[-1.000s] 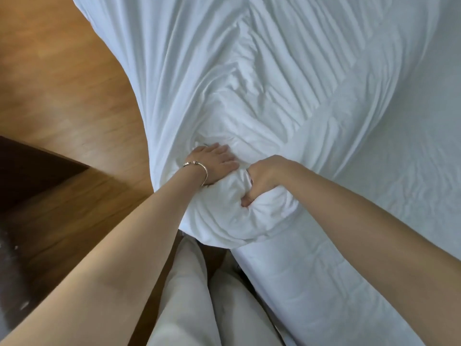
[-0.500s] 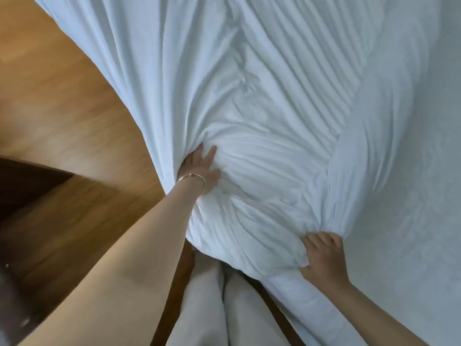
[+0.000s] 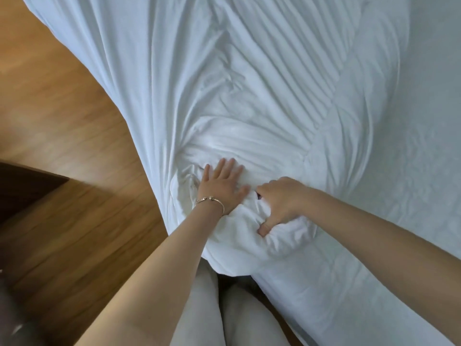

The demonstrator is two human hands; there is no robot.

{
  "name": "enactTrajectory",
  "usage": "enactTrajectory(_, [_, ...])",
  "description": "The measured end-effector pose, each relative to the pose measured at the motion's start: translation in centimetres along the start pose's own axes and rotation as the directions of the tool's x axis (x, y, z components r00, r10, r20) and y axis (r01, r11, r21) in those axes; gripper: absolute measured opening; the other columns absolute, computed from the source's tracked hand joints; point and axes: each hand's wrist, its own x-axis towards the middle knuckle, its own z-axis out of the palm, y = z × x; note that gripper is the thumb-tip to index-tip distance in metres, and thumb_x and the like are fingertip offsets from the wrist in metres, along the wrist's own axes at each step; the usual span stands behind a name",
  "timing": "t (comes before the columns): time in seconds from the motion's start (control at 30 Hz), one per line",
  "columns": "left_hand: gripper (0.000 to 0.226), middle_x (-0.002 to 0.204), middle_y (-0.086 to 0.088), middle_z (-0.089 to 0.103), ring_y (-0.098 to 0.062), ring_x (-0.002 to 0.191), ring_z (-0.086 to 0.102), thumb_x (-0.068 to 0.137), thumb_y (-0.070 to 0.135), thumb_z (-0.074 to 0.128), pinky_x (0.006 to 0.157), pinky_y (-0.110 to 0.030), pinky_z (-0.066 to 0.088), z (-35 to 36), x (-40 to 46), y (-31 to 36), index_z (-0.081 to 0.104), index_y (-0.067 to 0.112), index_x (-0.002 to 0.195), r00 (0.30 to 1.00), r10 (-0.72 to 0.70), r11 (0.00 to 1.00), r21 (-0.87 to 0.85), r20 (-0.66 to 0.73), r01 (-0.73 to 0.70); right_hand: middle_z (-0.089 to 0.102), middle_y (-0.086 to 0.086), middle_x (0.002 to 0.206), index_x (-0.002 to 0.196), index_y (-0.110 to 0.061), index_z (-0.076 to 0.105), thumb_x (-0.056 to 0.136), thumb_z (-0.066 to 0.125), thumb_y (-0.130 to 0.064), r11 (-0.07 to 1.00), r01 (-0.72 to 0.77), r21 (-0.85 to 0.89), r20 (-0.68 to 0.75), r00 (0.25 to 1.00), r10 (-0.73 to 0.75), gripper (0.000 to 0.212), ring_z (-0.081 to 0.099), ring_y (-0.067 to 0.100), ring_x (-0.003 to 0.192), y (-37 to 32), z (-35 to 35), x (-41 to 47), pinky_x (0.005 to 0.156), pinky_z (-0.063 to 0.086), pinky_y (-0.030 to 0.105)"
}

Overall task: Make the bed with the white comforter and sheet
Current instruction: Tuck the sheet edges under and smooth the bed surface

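Observation:
The white comforter (image 3: 249, 83) lies bunched in long folds across the bed, its near corner hanging over the bed's edge toward me. My left hand (image 3: 220, 186), with a bracelet at the wrist, rests flat on that corner with fingers spread. Just to its right, my right hand (image 3: 279, 203) grips a thick fold of the comforter, fingers curled into the cloth and thumb tucked under. The white sheet (image 3: 424, 158) covers the mattress to the right of the comforter.
Wooden floor (image 3: 62, 121) runs along the left of the bed. A dark piece of furniture (image 3: 22, 186) stands at the left edge. My legs in light trousers (image 3: 199, 315) stand against the bed's near corner.
My right hand left the comforter's lower right edge and moved up and left beside my left hand, gripping a fold. My left hand shifted slightly right and spread flat.

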Motion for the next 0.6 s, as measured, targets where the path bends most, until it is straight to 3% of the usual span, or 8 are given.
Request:
enactTrajectory(0.1, [0.067,0.160,0.014,-0.015,-0.009,0.146,-0.018,0.093,0.066,0.021,0.117,-0.047,-0.014,0.6,0.1,0.1,0.002,0.041,0.152,0.998,-0.055,0.998,-0.003,0.034,0.055,0.057,-0.014,0.083,0.093,-0.028,0.050,0.046,0.052,-0.098,0.996,-0.015,-0.086,0.024,1.000,0.017,0.084,0.052,0.012,0.077,-0.7,1.8,0.6,0.079,0.040,0.030])
enactTrajectory(0.23, [0.063,0.159,0.015,-0.017,-0.011,0.145,-0.020,0.095,0.065,0.018,0.116,-0.050,-0.012,0.4,1.2,0.5,0.002,0.044,0.151,0.989,-0.085,0.992,-0.080,0.121,0.095,0.064,-0.008,0.080,0.091,-0.030,0.061,0.048,0.050,-0.098,0.992,-0.112,-0.059,-0.304,0.949,0.089,0.081,0.053,0.018,0.077,-0.4,5.5,-2.5,0.074,0.030,0.030])
enactTrajectory(0.3, [0.058,0.159,0.014,-0.019,-0.013,0.145,-0.022,0.097,0.060,0.018,0.116,-0.052,-0.011,0.4,1.5,0.2,0.000,0.045,0.151,0.987,-0.080,0.991,-0.097,0.140,0.094,0.061,-0.003,0.073,0.078,-0.023,0.062,0.053,0.052,-0.094,0.990,-0.144,-0.005,-0.503,0.855,0.122,0.076,0.051,0.020,0.070,0.1,8.1,-5.4,0.072,0.030,0.030])
enactTrajectory(0.37, [0.060,0.157,0.018,-0.021,-0.010,0.144,-0.022,0.095,0.065,0.019,0.117,-0.048,-0.010,1.3,1.1,0.0,-0.003,0.049,0.149,0.985,-0.124,0.985,-0.109,0.116,0.137,0.053,-0.001,0.061,0.065,-0.019,0.059,0.065,0.052,-0.088,0.993,-0.099,0.070,-0.694,0.710,0.120,0.069,0.048,0.021,0.062,1.1,13.2,-9.7,0.068,0.031,0.032])
enactTrajectory(0.43, [0.063,0.155,0.018,-0.026,-0.008,0.143,-0.025,0.095,0.066,0.019,0.117,-0.040,-0.008,2.7,0.3,0.2,-0.009,0.048,0.148,0.981,-0.187,0.974,-0.123,0.054,0.193,0.052,-0.001,0.061,0.067,-0.015,0.062,0.082,0.051,-0.071,0.995,-0.034,0.097,-0.810,0.578,0.099,0.059,0.046,0.021,0.066,2.5,19.9,-14.1,0.070,0.033,0.033])
enactTrajectory(0.5, [0.061,0.155,0.013,-0.030,-0.008,0.143,-0.026,0.099,0.057,0.019,0.118,-0.034,0.000,3.5,-0.6,1.2,-0.014,0.045,0.148,0.971,-0.237,0.959,-0.155,0.031,0.238,0.057,-0.002,0.065,0.072,-0.014,0.068,0.081,0.057,-0.056,0.987,-0.061,0.151,-0.787,0.596,0.157,0.045,0.047,0.019,0.073,4.1,24.2,-17.0,0.073,0.032,0.033])
enactTrajectory(0.6, [0.058,0.157,0.005,-0.029,-0.015,0.146,-0.020,0.103,0.043,0.018,0.119,-0.038,0.008,3.4,-1.0,3.4,-0.016,0.040,0.150,0.934,-0.352,0.929,-0.099,0.064,0.357,0.059,-0.007,0.068,0.074,-0.018,0.069,0.064,0.060,-0.068,0.986,-0.069,0.149,-0.695,0.702,0.154,0.053,0.053,0.017,0.072,5.5,24.1,-17.2,0.073,0.032,0.032])
